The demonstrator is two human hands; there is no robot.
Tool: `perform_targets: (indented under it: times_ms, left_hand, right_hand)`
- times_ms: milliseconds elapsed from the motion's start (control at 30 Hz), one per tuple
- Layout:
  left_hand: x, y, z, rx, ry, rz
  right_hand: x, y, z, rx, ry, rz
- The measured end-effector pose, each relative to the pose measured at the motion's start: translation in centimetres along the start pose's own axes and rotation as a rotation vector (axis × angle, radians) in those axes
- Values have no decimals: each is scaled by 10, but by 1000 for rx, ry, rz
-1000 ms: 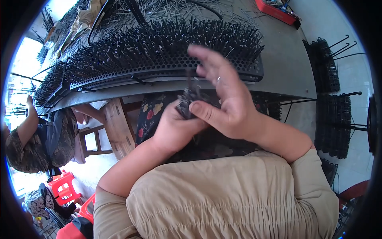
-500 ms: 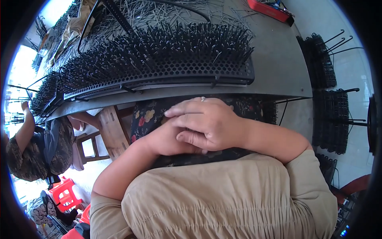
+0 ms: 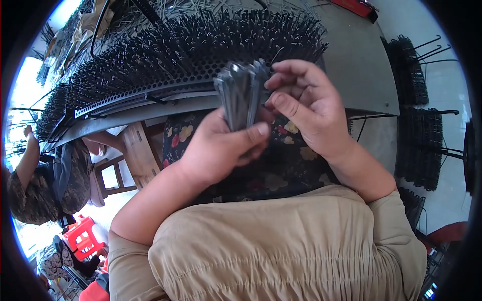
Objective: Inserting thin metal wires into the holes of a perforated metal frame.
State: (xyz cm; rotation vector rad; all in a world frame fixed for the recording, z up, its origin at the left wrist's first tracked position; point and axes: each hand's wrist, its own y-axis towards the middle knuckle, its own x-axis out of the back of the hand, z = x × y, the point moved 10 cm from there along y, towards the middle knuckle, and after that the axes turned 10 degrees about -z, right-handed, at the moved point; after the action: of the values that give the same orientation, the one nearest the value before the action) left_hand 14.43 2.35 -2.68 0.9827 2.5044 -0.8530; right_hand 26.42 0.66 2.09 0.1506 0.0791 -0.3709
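My left hand point(image 3: 216, 148) is closed around a bundle of thin dark metal hooks point(image 3: 240, 98), holding it upright above my lap. The tops of the bundle are slightly blurred. To the right of it, my right hand point(image 3: 316, 108) is raised with its fingers curled and apart, the fingertips close to the bundle's upper right side. I cannot tell whether they touch it. Just beyond both hands runs a long black perforated rack point(image 3: 188, 75), densely filled with upright dark hooked metal pieces point(image 3: 201, 42).
The rack stands along the front of a grey table point(image 3: 351, 75). A red tray point(image 3: 354, 7) lies at the far right. Black wire bundles point(image 3: 419, 150) hang on the right. At left are a wooden stool point(image 3: 138, 153), a red plastic stool point(image 3: 85, 238) and another person point(image 3: 45, 188).
My hands were clasped together over my lap. Now they are apart and raised, the bundle shows upright in my left hand, and my right hand has moved up and right.
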Motion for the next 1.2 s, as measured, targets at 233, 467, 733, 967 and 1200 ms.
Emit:
perform_targets:
  times_ms: [233,467,733,967,1200]
  left_hand:
    - [5,7,18,169,65,-118]
    - [15,5,32,178,236,-198]
    - [20,3,32,156,207,-236]
    - [16,2,31,145,179,-218]
    - [20,2,35,164,139,-230]
  right_hand:
    - [25,-4,-21,-238,-35,-92]
    - [23,-5,-32,-277,90,-92]
    - [44,11,-12,-158,20,-174]
    - [26,-2,-29,-227,-72,-15]
    - [31,6,-21,-229,44,-71]
